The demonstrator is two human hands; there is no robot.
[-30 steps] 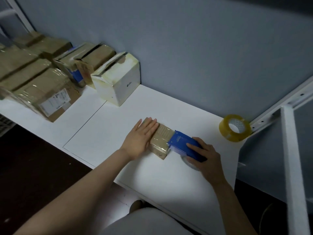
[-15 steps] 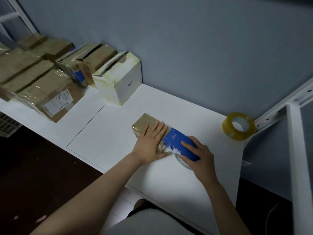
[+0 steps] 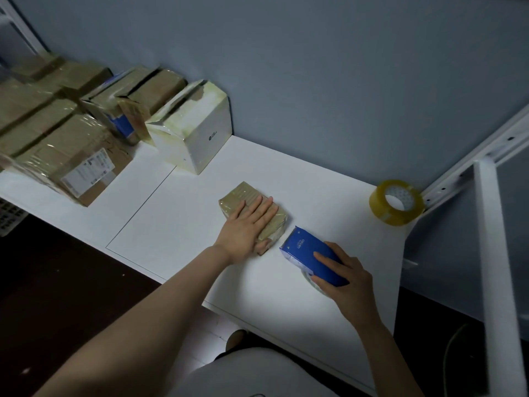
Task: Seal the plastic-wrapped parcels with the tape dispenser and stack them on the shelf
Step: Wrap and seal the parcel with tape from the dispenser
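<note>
White table [image 3: 177, 224], blue tape dispenser [image 3: 305, 253], white lettering unreadable.

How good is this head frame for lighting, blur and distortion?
Head view: dim overall, the white table brightest near its front edge; the floor is near black. Head view: left hand, small parcel and tape dispenser in the right hand are sharp; the stacked parcels at left are smeared, with glare on their wrap. Head view: the frame post leans, wide-angle.
</note>
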